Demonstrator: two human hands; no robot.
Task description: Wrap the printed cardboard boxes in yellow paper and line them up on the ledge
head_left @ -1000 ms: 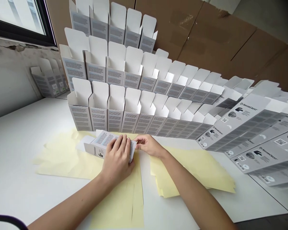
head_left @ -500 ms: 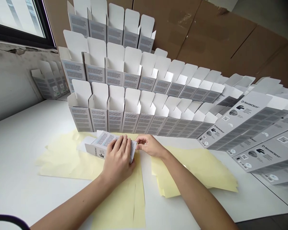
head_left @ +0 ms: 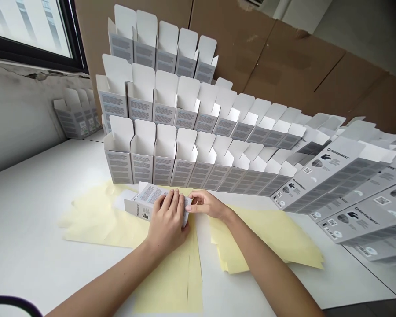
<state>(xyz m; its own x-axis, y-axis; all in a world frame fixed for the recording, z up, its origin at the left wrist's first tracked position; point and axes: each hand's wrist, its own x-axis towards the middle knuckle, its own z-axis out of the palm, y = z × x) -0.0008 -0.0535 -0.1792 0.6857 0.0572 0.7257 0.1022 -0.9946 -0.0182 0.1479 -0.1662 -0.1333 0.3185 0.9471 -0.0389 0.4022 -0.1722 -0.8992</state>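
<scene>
A small grey-and-white printed carton (head_left: 137,208) lies on its side on yellow paper (head_left: 99,220), its left-end flap sticking out. My left hand (head_left: 168,215) lies across the carton's top, fingers together on the printed face and thumb at the near lower right, gripping it. At the carton's right end, my right hand (head_left: 206,204) holds the edge between thumb and curled fingers. Just what the right fingertips pinch there is partly hidden.
Rows of upright cartons (head_left: 119,167) with raised flaps stand behind my hands. More cartons (head_left: 317,171) are stacked at the right. A second stack of yellow sheets (head_left: 267,237) lies on the white table (head_left: 29,237). Cardboard (head_left: 284,57) lines the back.
The whole view has shifted slightly, so the scene sits a little lower and further right. My right thumb and fingers have moved slightly against the carton's right end; my left hand keeps its grip.
</scene>
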